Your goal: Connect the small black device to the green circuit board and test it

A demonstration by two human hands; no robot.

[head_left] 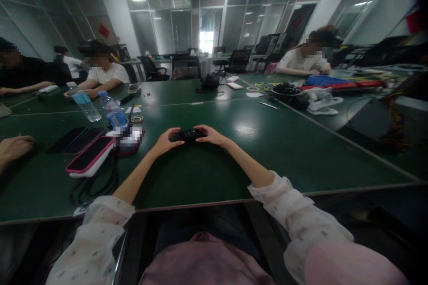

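Observation:
A small dark phone-like device (190, 135) lies sideways between my two hands, just over the green table (200, 169). My left hand (169, 140) is curled round its left end, thumb along the near edge. Around the right end, my right hand (209, 135) grips it in the same way. Faint light marks show on the device's dark face; they are too small to read.
Left of my arms are a pink-framed phone (90, 155), dark phones (75, 140), cables (100, 182) and two bottles (115, 113) (87, 106). Another person's hand (16, 148) rests at the far left. Right lie a pen (269, 105), a black bundle (290, 95) and white straps (323, 101).

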